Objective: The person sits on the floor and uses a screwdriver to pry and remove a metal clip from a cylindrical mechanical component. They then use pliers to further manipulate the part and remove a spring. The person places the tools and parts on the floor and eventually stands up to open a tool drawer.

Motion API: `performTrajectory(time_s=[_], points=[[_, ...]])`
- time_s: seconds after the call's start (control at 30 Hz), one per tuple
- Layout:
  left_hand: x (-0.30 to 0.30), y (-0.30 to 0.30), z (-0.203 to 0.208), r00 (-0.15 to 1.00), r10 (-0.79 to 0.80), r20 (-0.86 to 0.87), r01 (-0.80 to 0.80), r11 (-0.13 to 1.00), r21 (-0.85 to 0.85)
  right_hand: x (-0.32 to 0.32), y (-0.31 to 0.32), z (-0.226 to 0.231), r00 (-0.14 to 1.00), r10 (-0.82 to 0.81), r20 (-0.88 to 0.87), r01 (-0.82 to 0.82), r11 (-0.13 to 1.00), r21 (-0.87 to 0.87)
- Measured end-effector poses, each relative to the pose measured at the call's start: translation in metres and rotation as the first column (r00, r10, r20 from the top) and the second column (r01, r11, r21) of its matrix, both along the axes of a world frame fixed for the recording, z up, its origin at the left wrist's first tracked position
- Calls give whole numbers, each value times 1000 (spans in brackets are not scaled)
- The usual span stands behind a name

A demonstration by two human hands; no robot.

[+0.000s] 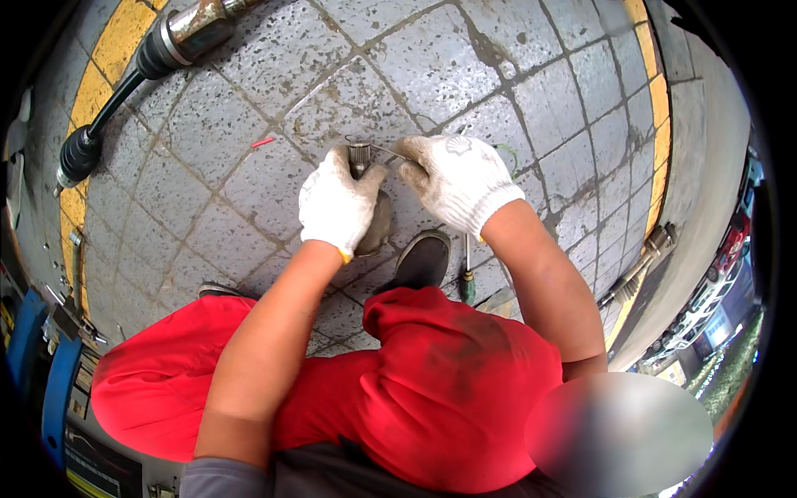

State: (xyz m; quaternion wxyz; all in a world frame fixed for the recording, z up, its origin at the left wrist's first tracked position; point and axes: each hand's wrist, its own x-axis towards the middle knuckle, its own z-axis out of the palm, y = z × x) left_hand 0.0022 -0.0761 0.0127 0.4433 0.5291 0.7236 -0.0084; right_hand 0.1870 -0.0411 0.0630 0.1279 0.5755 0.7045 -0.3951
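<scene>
My left hand (339, 202), in a white knit work glove, is closed round a metal part with a splined end (359, 155). The part stands upright, splines away from me, and its wider dull body shows below the hand, near my shoe. To its right, my right hand (452, 174), also gloved, pinches a thin metal wire or pick (383, 151) between thumb and fingers. That thin piece reaches across to the top of the splines, where a small wire loop shows. Whether the loop and the thin piece are one is too small to tell.
A drive axle with black rubber boots (116, 101) lies at the far left. Beyond my left hand is a small red stick (262, 143). A green-handled screwdriver (468, 286) lies by my shoe. Another shaft (639, 264) rests at the right; a wrench (77, 266) lies left.
</scene>
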Motion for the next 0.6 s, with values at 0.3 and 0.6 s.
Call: performTrajectory(time_s=[0.3,0.6], points=[[-8,6,-3,979,95,181,-80,993,-85,-12,32,0,973,224,59,-224,975,-12],[-17,-7,-17,961,133,241,-130,991,-32,-23,34,-8,957,285,57,-283,958,-46]])
